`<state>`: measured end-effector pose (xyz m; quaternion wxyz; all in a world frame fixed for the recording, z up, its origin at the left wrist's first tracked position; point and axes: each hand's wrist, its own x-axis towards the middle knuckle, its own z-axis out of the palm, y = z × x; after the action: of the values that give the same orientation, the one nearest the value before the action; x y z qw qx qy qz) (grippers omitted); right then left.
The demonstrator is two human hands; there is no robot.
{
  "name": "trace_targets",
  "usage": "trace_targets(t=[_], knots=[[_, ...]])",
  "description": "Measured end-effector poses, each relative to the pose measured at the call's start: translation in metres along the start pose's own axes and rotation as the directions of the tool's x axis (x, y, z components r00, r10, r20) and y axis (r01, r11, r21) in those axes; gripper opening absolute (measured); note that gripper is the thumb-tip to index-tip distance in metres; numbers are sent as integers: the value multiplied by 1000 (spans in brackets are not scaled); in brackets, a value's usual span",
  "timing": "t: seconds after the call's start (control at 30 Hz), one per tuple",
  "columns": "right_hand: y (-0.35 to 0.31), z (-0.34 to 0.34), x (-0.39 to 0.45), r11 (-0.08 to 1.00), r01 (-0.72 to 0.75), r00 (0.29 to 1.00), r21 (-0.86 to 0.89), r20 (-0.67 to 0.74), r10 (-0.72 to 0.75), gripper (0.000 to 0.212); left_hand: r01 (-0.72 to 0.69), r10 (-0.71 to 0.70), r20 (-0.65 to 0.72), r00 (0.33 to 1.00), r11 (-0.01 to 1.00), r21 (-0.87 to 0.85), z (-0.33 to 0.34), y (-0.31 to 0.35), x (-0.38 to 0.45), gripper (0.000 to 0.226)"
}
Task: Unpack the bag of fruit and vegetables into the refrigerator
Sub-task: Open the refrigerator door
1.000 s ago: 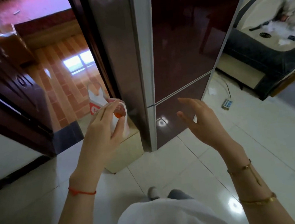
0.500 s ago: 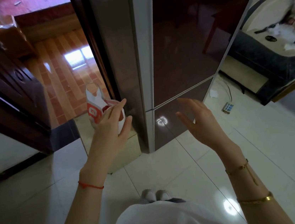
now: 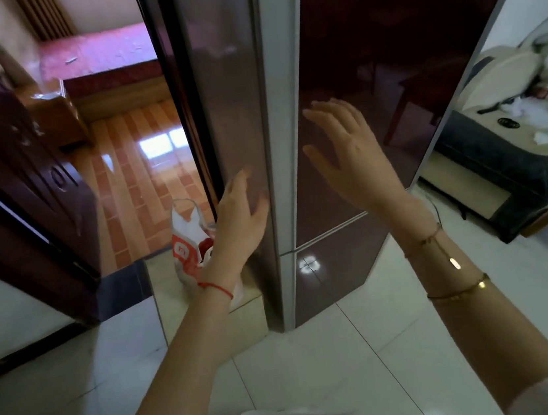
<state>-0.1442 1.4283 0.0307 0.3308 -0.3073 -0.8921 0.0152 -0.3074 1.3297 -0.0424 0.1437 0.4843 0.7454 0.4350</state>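
A tall dark maroon refrigerator (image 3: 351,60) with a silver edge stands in front of me, both its doors closed. A white and red plastic bag (image 3: 185,242) with something red inside sits on a low beige box (image 3: 210,315) to the left of the fridge. My left hand (image 3: 238,222) is open, raised off the bag, its fingers near the fridge's left side panel. My right hand (image 3: 345,153) is open with fingers spread, held just in front of the upper door. Neither hand holds anything.
A dark wooden door (image 3: 8,164) stands open at the left onto a room with an orange tiled floor (image 3: 137,175) and a bed (image 3: 98,56). A dark and cream sofa (image 3: 514,150) sits at the right. A cable (image 3: 436,208) runs beside the fridge. White floor tiles (image 3: 320,367) lie underfoot.
My left hand has let go of the bag and risen toward the fridge's side. My right hand has moved up in front of the upper door. The view has tilted upward.
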Motion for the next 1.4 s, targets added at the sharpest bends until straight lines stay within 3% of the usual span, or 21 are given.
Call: trace_targets(t=[0.17,0.3,0.53,0.9,1.03,1.23,1.4], knots=[[-7,10,53,967,171,978,-188,-88,-190,51,2,-2,-6,1000,1000,5,17,10,37,60],[-7,21,78,915,252,954,-315,-76,-289,53,3,-4,56,998,1000,14,29,12,57,67],[-4,33,86,911,253,955,-326,-65,-289,56,-26,27,32,999,999,-33,37,12,76,61],[-2,32,76,927,231,968,-295,-31,-250,63,-38,36,54,998,998,48,33,17,71,57],[1,27,54,934,209,962,-289,-112,-250,57,-119,119,31,992,993,19,40,17,49,42],[10,15,2,947,107,933,-303,-297,-200,62,-303,316,68,946,940,-155,44,27,9,16],[24,-9,-40,943,33,916,-332,-368,-161,60,-442,462,110,880,882,-166,57,42,-16,23]])
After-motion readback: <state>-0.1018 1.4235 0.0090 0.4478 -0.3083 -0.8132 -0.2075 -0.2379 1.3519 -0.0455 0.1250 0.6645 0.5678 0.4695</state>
